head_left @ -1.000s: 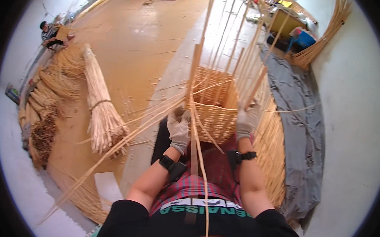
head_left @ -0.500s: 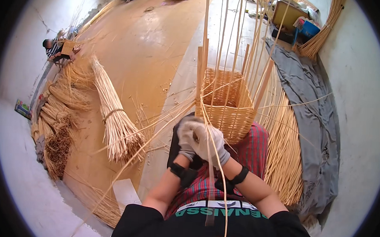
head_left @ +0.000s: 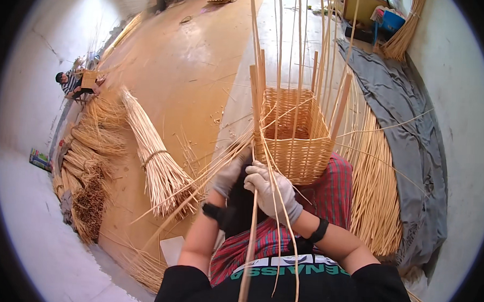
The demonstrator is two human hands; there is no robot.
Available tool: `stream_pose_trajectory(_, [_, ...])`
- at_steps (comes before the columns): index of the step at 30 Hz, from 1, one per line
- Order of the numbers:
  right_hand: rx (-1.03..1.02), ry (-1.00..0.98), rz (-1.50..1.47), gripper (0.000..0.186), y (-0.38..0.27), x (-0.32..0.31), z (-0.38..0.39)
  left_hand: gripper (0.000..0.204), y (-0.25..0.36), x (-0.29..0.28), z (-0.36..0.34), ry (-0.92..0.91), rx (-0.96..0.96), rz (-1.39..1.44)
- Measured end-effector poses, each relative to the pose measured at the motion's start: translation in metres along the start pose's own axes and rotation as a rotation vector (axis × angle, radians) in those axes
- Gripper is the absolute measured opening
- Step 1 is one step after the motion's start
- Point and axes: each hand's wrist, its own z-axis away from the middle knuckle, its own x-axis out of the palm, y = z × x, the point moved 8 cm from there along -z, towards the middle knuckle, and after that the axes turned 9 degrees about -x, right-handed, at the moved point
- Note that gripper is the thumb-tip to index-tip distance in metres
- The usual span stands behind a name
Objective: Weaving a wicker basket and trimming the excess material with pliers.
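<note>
A woven wicker basket point(head_left: 301, 159) with tall upright stakes point(head_left: 343, 101) and wooden slats sits before me over my plaid-covered lap. My gloved right hand point(head_left: 268, 187) is closed on long pale canes point(head_left: 252, 232) just below the basket's near left corner. Beside it, left of that corner, my gloved left hand point(head_left: 230, 172) is smeared by motion among the canes; its fingers are unclear. Loose strands cross both hands and hang down over my black shirt.
A tied bundle point(head_left: 153, 152) and piled canes point(head_left: 86, 187) lie left. Long canes point(head_left: 375, 194) lie on grey cloth point(head_left: 415, 148) along the right wall. A co-worker point(head_left: 69, 83) sits far left with a wicker piece. A blue bucket point(head_left: 392, 20) is at back right.
My right hand has left the basket's right side and moved across to the canes at the near left corner. My left hand has shifted and blurred.
</note>
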Motion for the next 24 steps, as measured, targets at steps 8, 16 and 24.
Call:
stream_pose_trajectory(8, [0.093,0.105,-0.272,0.020,0.078,-0.045,0.047,0.052,0.005,0.033,-0.067,-0.506,-0.136,0.161])
stream_pose_trajectory(16, [0.892,0.567,-0.628,0.018,0.204,-0.058,0.078,0.061,-0.022,0.052,-0.057,0.023,0.090,0.151])
stream_pose_trajectory(24, [0.631,0.569,-0.396,0.019,0.133,-0.053,0.068,0.066,-0.022,0.042,-0.051,0.177,0.152,0.038])
